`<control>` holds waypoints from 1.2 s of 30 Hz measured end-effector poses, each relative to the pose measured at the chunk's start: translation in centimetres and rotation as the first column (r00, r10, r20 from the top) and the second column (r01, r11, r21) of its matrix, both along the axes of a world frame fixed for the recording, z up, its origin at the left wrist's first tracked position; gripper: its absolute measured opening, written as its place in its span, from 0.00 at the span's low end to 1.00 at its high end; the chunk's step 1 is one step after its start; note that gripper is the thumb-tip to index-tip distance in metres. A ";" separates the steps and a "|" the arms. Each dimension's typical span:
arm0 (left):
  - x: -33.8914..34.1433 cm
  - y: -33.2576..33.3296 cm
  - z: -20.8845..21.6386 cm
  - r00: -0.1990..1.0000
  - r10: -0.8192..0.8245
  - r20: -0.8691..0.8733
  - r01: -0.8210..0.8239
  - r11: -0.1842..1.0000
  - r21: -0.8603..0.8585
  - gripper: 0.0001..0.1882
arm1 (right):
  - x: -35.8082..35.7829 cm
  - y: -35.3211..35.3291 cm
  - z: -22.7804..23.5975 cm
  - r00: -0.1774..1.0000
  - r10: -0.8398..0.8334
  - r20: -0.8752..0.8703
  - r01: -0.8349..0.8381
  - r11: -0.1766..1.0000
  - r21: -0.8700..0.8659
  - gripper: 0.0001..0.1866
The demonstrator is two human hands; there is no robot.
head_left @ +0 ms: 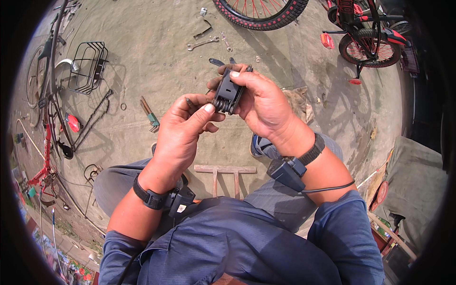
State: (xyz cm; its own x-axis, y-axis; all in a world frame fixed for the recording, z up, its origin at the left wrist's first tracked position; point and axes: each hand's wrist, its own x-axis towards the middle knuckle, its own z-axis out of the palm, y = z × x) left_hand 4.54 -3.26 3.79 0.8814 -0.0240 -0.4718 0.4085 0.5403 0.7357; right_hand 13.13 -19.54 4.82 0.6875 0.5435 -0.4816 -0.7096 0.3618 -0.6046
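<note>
Both my hands hold what looks like a black folding multi-tool (230, 89), with a flat dark casing and stacked rounded pieces at its lower end. My left hand (183, 118) pinches that lower end between thumb and fingers. From the right, my right hand (266, 97) wraps around the casing, its thumb pressed on the upper face. The fingers of my right hand behind the tool are partly hidden. Just beyond the hands, a dark curved piece (216, 62) shows; its kind I cannot make out.
A green-holdered hex key set (151, 118) lies left of my hands. Farther off are a wrench (203, 43) and a smaller wrench (225, 42). At left are a black wire basket (87, 67) and a chain (92, 118). A bicycle wheel (261, 21) stands at the top.
</note>
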 end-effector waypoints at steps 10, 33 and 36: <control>0.3 0.6 0.0 0.999 0.032 -0.001 -0.032 0.999 -0.035 0.14 | 0.1 0.1 -0.1 1.000 0.002 0.021 -0.003 0.997 0.074 0.17; 0.0 -0.2 -0.6 0.994 0.055 0.090 -0.058 0.998 0.033 0.15 | -1.0 0.3 -0.3 0.998 0.022 0.058 -0.024 0.999 0.034 0.19; -0.1 -0.2 -0.6 0.993 0.075 0.086 -0.079 0.996 0.044 0.14 | -1.1 0.5 -0.4 0.999 0.020 0.041 -0.021 1.000 0.014 0.18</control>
State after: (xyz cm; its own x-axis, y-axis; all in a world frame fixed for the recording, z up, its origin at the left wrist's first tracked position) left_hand 4.47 -3.50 3.16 0.9162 0.0659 -0.3952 0.3029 0.5318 0.7909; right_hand 12.03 -19.01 4.39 0.6951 0.5643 -0.4454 -0.6916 0.3560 -0.6284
